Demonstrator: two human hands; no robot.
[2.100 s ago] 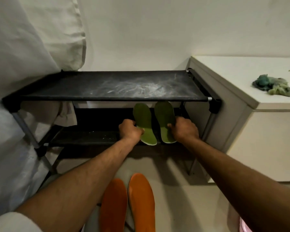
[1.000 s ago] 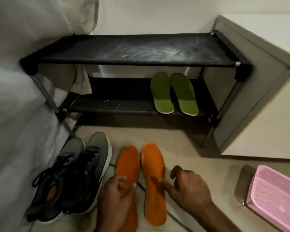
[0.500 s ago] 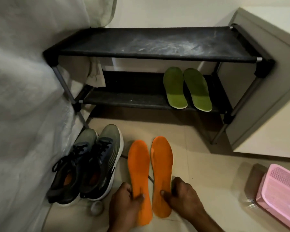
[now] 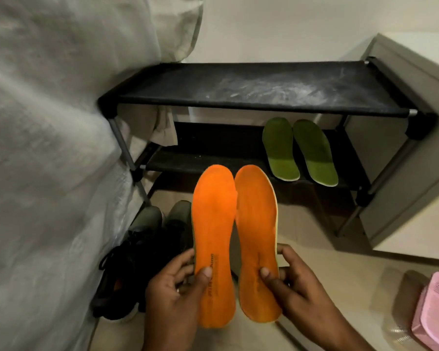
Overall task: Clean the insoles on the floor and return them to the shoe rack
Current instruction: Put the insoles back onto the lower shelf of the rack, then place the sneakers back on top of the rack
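Orange insoles (image 4: 235, 239) — smooth, foot-shaped — in left hand (image 4: 174, 297), right hand (image 4: 298, 287).

Dark sneakers (image 4: 140, 259) on floor by white cloth (image 4: 48, 148); pink basket (image 4: 433, 312) right; beige cabinet (image 4: 416, 173) behind.

We're inside a home, down at floor level by a black two-tier shoe rack (image 4: 261, 107). Left of the rack hangs pale bedding (image 4: 48, 148), sneakers (image 4: 142, 249) sit before it, and a beige cabinet (image 4: 416, 173) stands right.
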